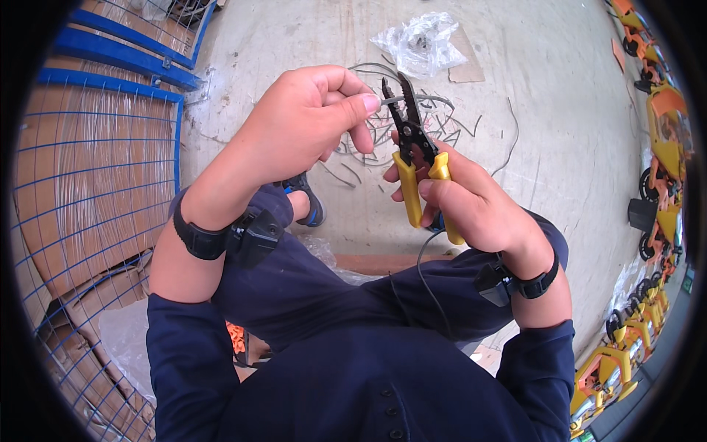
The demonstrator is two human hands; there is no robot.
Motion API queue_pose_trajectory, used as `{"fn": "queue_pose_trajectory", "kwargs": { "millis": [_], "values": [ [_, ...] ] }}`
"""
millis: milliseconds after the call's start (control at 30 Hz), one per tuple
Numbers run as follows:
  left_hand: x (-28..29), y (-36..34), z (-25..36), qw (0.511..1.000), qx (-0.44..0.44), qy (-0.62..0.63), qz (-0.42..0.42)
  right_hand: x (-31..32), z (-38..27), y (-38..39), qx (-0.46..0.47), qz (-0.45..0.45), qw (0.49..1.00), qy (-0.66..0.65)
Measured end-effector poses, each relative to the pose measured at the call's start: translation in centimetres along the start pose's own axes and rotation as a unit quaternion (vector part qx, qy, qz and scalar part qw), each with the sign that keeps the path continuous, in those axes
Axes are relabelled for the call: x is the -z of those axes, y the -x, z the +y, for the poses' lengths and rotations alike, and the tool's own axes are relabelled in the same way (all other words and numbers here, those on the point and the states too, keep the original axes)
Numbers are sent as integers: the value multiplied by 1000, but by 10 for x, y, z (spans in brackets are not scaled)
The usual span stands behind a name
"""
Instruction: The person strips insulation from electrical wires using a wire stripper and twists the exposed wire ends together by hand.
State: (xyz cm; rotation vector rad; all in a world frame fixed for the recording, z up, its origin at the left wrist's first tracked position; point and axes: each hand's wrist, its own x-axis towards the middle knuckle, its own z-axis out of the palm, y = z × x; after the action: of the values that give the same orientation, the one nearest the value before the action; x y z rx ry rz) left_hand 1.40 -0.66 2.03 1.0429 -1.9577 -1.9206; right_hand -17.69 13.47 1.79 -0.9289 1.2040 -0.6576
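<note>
My right hand point(479, 210) is wrapped round a pair of wire strippers point(409, 134) with yellow handles and black jaws. Their jaws point away from me and stand a little apart. Between the thumb and fingers of my left hand point(305, 114) is a thin grey cable point(389, 100), which reaches to the jaws. Whether the jaws touch it, I cannot tell. A dark cable point(426, 283) also runs from below my right hand across my lap.
Cable scraps point(465, 121) litter the concrete floor point(280, 33) beyond my hands. Clear plastic point(420, 44) lies on cardboard point(468, 66). At left stands a blue wire-mesh cage point(179, 140) with cardboard inside; yellow-and-orange wheeled machines point(666, 118) line the right.
</note>
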Motion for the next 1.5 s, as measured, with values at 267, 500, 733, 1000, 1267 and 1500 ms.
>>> {"fn": "queue_pose_trajectory", "kwargs": {
  "millis": [267,500,733,1000,1267,1500],
  "values": [
    [-2,0,0,1000,6,-2,-9,-1,1,0,15,16,1000,-2],
    [-3,1,0,1000,10,-3,-14,-2,3,0,25,21,999,-1],
    [-6,2,0,1000,12,-27,0,-5,10,-2,53,43,998,12],
    [-8,2,-2,998,4,-54,16,-5,7,-2,37,69,990,120],
    [-8,2,-6,997,-4,-75,9,-5,3,-3,-4,76,988,132],
    [-13,0,-11,994,-61,-92,17,-5,15,-12,-29,82,996,-30]
  ]
}}
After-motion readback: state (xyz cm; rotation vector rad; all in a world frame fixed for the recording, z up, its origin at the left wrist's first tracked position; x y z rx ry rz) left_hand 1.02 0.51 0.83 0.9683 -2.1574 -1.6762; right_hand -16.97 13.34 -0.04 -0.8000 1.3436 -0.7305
